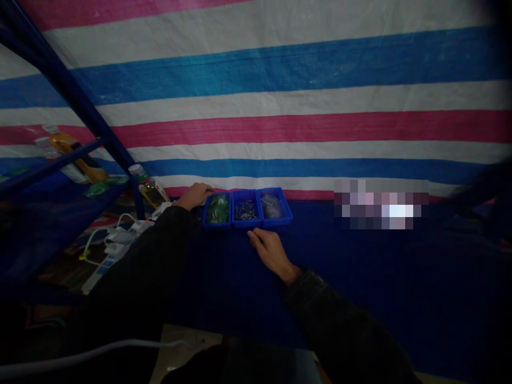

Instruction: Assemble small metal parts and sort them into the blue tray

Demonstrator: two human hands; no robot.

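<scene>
Three small blue bins stand side by side against the striped sheet. The left bin (217,222) holds green plastic packets. In the middle bin (247,223) lie many thin, shiny metal pieces, too small to name. Clear plastic bags fill the right bin (285,212). My left hand (194,196) is at the far left corner of the left bin, fingers bent inward; contact with the rim is unclear. Just in front of the middle and right bins, my right hand (272,253) rests on the table with fingers curled. Both palms are hidden.
A blue cloth covers the table (240,282). Left of my arm are a drink bottle (149,186), a power strip (104,266) with plugs and white cables, and a dark metal frame (86,114). A larger orange bottle (78,157) lies behind it. A pixelated patch hides the back right.
</scene>
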